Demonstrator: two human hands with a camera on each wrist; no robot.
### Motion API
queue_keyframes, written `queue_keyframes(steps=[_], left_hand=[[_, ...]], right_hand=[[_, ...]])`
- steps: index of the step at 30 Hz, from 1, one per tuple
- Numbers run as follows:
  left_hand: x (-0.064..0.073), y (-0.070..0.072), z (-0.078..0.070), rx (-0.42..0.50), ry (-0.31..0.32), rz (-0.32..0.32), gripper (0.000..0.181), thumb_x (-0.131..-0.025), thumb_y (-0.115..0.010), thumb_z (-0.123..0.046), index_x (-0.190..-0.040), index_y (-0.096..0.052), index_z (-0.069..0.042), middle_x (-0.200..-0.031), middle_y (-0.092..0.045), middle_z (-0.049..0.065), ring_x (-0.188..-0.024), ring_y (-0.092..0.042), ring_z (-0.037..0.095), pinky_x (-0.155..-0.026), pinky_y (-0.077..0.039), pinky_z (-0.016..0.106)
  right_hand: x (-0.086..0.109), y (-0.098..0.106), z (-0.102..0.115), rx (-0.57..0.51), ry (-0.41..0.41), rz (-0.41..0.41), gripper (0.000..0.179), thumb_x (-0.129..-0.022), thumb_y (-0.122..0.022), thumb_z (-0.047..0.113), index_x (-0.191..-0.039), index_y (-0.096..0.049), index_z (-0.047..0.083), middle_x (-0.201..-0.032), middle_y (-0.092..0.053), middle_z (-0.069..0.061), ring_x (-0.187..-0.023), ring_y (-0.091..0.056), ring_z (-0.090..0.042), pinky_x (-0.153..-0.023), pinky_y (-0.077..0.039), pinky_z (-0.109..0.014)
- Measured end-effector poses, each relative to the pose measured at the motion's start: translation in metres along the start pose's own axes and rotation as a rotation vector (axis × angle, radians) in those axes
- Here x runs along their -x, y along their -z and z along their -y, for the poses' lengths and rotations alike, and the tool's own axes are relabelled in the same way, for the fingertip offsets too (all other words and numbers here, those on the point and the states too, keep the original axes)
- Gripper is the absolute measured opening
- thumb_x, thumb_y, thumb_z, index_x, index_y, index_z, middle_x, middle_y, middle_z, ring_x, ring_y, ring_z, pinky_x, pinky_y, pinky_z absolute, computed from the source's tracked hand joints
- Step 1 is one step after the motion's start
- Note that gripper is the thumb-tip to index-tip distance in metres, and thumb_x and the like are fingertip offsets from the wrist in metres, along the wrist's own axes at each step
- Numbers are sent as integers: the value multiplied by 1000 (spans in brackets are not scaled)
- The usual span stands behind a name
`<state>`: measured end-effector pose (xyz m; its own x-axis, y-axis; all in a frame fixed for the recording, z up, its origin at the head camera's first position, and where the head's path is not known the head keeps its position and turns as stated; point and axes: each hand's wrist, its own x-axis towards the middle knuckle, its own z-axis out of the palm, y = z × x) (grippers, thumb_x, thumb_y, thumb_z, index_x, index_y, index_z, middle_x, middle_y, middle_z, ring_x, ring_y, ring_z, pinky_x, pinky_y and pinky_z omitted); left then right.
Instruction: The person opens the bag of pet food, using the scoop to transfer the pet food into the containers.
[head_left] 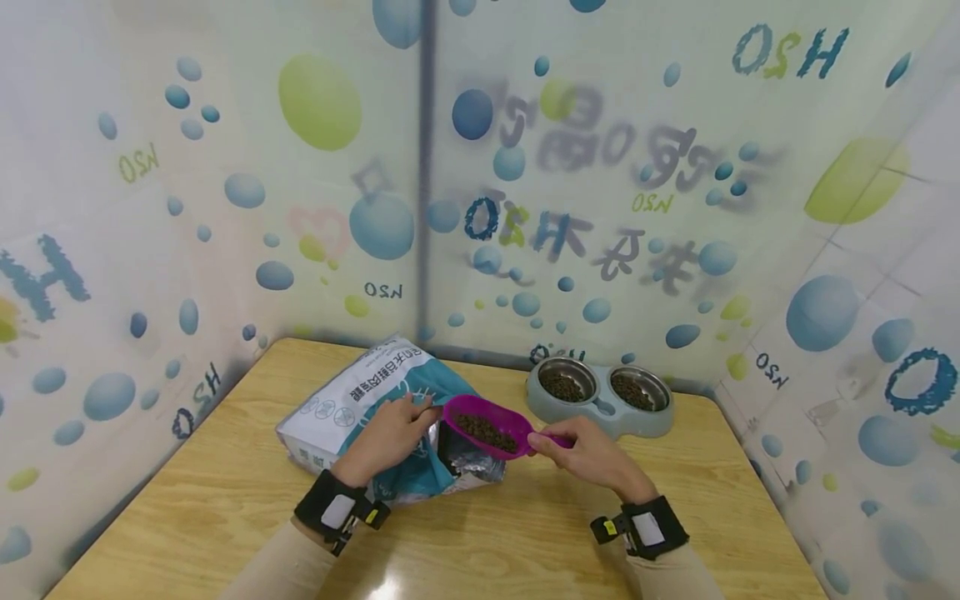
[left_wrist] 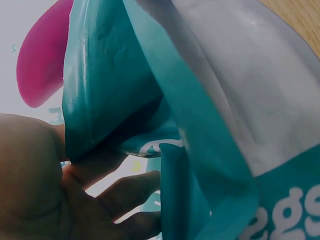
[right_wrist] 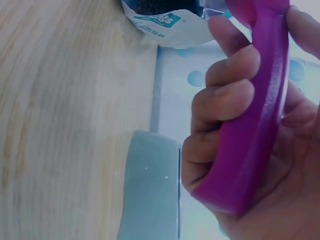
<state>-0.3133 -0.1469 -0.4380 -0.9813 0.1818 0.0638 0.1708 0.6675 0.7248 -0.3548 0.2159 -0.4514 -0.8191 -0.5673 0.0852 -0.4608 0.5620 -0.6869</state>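
Observation:
My left hand holds the opened edge of a white and teal pet food bag lying on its side. In the left wrist view the teal bag film folds over between thumb and fingers. My right hand grips a magenta food scoop, its fingers curled round the handle. The scoop's bowl carries a heap of brown kibble and is held over the bag's silvery mouth. Part of the bag's inside is hidden beneath the scoop.
A grey-blue double pet bowl stands at the back right of the wooden table, with kibble in both steel dishes. Bubble-patterned curtains hang close behind the table and at its sides.

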Motion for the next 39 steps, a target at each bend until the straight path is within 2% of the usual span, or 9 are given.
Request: queue_keyframes(steps=[4,8,11,13,16,19,25,30,39], left_hand=[[-1,-1,6,15,-6,-3,58,-123,-55,-42,-160,-63,3,-169,-55,36,-132,-73,56,-61,-35,35],[-2,0,6,31,-9,-4,58,-123,-55,-43,-137,-81,8,-165,-59,35,-81,-62,37,-58,-32,29],[0,2,1,29,-16,-14,63,-124,-54,-41,-88,-85,0,-165,-61,28,-85,-65,41,-56,-29,27],[-1,2,1,37,-27,-15,71,-123,-53,-41,-62,-67,-8,-164,-63,27,-86,-65,43,-55,-28,25],[-2,1,2,61,-47,-15,73,-123,-54,-42,-56,-56,-13,-162,-64,28,-119,-69,64,-54,-28,25],[-4,0,3,61,-53,-9,72,-123,-54,-42,-59,-63,-11,-162,-64,28,-161,-42,68,-56,-32,28],[-3,0,4,37,-37,-19,55,-123,-55,-41,-105,-89,-2,-163,-63,27,-168,-35,61,-59,-36,32],[-2,0,3,27,-3,-13,56,-123,-56,-42,-150,-72,5,-167,-60,26,-171,-34,56,-61,-34,35],[-2,1,0,9,10,-11,57,-124,-55,-42,-155,-68,4,-169,-58,27,-171,-36,55,-77,-48,43]], right_hand=[[-1,-3,-2,-39,17,-13,40,-120,-66,42,-98,-88,17,-69,-53,15,-63,-47,-2,-63,-41,-24],[-2,-3,-6,-45,8,-28,39,-121,-65,40,-100,-89,16,-71,-56,13,-65,-49,-2,-64,-41,-24],[-4,-3,-8,-45,-5,-48,40,-121,-65,39,-103,-90,13,-73,-57,11,-66,-49,-3,-64,-40,-24],[-4,-1,-8,-45,-9,-63,41,-120,-66,39,-103,-90,10,-73,-55,10,-67,-48,-3,-65,-39,-25],[-1,3,-9,-29,-25,-81,42,-120,-66,39,-102,-89,10,-72,-53,10,-66,-46,-3,-64,-37,-25],[4,8,-12,-4,-73,-98,42,-119,-67,42,-100,-89,11,-71,-53,9,-65,-45,-4,-64,-35,-25],[18,21,-23,56,-203,-139,45,-118,-68,47,-99,-88,13,-79,-60,5,-72,-50,-11,-67,-38,-27],[30,38,-31,100,-286,-178,46,-118,-67,50,-101,-89,13,-86,-68,-1,-78,-53,-16,-70,-41,-30],[53,73,-48,261,-433,-292,51,-116,-66,60,-105,-92,16,-80,-73,-1,-69,-51,-17,-60,-37,-32]])
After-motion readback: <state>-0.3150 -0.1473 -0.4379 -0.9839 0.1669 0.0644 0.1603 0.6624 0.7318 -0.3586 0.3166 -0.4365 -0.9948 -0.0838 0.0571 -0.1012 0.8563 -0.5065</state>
